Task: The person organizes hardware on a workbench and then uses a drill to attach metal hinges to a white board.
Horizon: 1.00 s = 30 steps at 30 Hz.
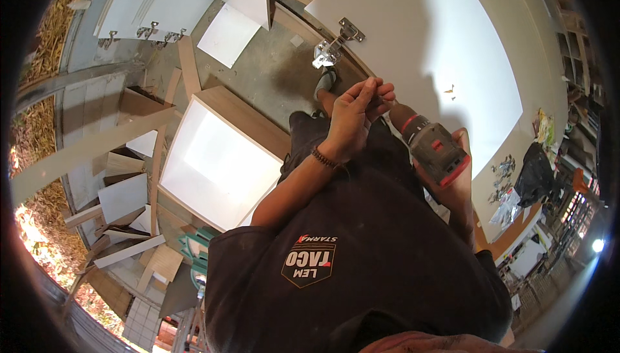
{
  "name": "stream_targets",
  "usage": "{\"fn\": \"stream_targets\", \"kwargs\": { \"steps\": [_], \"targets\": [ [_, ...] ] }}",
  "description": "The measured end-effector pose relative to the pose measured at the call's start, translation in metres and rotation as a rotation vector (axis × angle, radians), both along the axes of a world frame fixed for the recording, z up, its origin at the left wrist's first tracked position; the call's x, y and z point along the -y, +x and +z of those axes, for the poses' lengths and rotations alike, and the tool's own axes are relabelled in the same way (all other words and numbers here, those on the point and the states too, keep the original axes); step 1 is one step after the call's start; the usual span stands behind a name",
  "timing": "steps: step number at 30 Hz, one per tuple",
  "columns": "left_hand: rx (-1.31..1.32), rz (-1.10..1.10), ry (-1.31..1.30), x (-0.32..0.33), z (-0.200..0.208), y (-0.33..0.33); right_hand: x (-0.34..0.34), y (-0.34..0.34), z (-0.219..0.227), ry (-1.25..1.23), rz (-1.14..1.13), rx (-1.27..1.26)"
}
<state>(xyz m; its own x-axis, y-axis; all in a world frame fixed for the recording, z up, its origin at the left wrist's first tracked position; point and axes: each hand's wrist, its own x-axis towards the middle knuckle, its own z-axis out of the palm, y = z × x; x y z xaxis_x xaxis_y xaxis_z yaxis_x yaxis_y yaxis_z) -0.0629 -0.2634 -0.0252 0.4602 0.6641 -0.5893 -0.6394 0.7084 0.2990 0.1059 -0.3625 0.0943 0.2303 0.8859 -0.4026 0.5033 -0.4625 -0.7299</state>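
Cordless drill (434, 151), grey with red trim, is gripped in the right hand (460, 178) at waist height; its long axis runs up-left, nose toward the left hand (354, 117), whose fingers are pinched closed at the drill's tip. Just beyond lies a white panel (413, 43) with a metal hinge (336, 43).

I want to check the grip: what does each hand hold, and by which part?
The right hand holds a cordless drill by its handle. The left hand is at the drill's front end, fingers closed there; what it pinches cannot be told.
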Motion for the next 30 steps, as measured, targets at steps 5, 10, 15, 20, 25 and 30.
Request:
{"fn": "stream_targets", "kwargs": {
  "steps": [5, 10, 15, 20, 25, 30],
  "targets": [
    [0.052, -0.035, -0.154, -0.033, -0.002, -0.009, -0.039, -0.003, -0.004, 0.027, 0.127, 0.113],
    [0.074, -0.082, -0.290, -0.057, 0.001, -0.010, -0.072, -0.008, 0.001, -0.108, 0.075, 0.117],
    [0.065, -0.215, -0.366, -0.079, -0.003, -0.010, -0.107, -0.029, 0.010, -0.081, 0.043, 0.095],
    [0.144, -0.207, -0.437, -0.086, -0.010, -0.004, -0.115, -0.031, 0.002, -0.119, 0.005, 0.074],
    [0.192, -0.143, -0.414, -0.100, -0.016, 0.001, -0.137, -0.032, -0.012, -0.134, 0.024, 0.119],
    [0.247, -0.129, -0.399, -0.104, -0.030, 0.002, -0.154, -0.036, -0.011, -0.198, 0.068, 0.162]
  ]
}}
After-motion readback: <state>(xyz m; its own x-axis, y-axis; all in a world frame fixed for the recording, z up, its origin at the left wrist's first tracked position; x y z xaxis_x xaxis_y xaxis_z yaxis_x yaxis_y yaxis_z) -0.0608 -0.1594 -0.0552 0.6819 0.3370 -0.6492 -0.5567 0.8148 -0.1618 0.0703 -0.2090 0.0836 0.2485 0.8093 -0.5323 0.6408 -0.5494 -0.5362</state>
